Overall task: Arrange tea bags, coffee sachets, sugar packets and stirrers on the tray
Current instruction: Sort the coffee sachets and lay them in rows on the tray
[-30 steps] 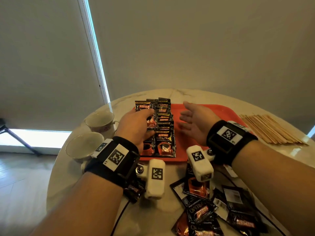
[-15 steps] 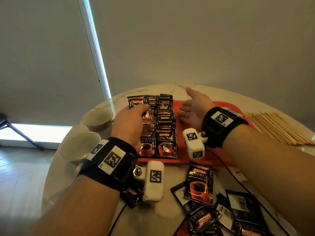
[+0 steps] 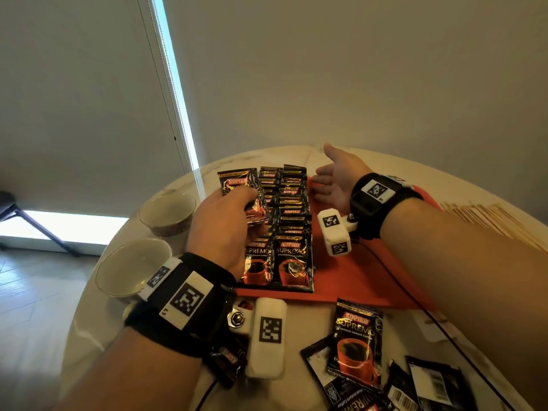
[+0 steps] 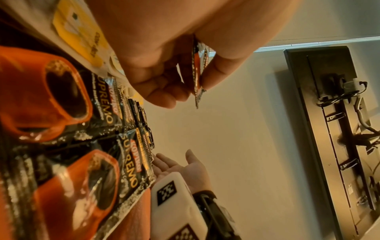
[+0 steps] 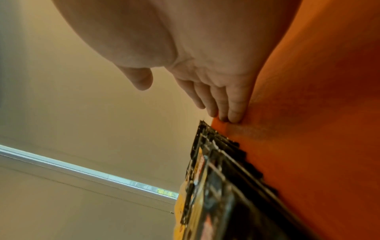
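An orange tray [image 3: 364, 277] lies on the round marble table. Two overlapping rows of black-and-red coffee sachets [image 3: 292, 221] fill its left part. My left hand [image 3: 221, 223] hovers over the left row and pinches one coffee sachet [image 3: 241, 188] between thumb and fingers; the left wrist view shows that held sachet [image 4: 198, 69] edge-on. My right hand [image 3: 333, 182] lies open on the tray beside the right row, fingers straight, their tips [image 5: 234, 116] touching the tray surface [image 5: 318, 129] next to the sachets' edge [image 5: 218, 178]. Wooden stirrers [image 3: 489, 218] lie to the tray's right.
Two empty cups [image 3: 167, 213] [image 3: 133, 266] stand left of the tray. Loose coffee sachets [image 3: 354, 342] lie scattered on the near table, some face down [image 3: 436, 387]. A black cable [image 3: 409, 295] runs across the tray's near right. The table's edge curves close on the left.
My left hand has lifted its sachet a little over the left row. My right hand slid farther along the tray beside the right row, still open.
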`<state>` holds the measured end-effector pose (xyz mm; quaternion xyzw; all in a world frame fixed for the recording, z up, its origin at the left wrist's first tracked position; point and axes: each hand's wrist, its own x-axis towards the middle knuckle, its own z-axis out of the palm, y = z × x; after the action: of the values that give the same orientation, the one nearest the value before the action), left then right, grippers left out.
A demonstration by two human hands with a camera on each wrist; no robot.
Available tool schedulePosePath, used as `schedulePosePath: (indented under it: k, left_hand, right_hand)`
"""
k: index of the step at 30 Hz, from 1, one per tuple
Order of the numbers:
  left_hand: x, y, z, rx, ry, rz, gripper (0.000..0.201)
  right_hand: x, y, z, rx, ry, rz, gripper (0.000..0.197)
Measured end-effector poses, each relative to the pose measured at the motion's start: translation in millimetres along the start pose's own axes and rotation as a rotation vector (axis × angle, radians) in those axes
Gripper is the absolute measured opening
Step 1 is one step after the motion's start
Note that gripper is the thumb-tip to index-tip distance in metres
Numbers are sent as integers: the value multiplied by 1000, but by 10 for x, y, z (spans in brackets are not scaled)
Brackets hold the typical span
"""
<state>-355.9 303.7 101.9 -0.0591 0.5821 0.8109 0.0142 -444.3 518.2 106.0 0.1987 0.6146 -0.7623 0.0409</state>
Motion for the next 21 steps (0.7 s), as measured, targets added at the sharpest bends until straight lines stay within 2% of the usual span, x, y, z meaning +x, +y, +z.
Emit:
schedulePosePath:
  k: [7, 11, 14, 18, 21]
  left_hand:
    - [1, -33, 9, 43, -26, 28, 5]
    - [-52, -27, 16, 89, -106, 71, 10]
    - [-109, -13, 26, 119, -193, 101, 12]
    - [-198, 5, 55, 134, -304, 124, 23]
    - [-253, -6, 64, 211, -348, 161, 18]
  right_hand:
    - [59, -56, 31, -56, -30, 1, 74]
    - [-129, -83, -87, -12, -26, -47, 70]
    - [-529, -97, -97, -111, -41, -181, 50]
    - [-1116, 12, 14, -305, -281, -273, 29]
    - [-1257, 109, 67, -301, -270, -336, 7]
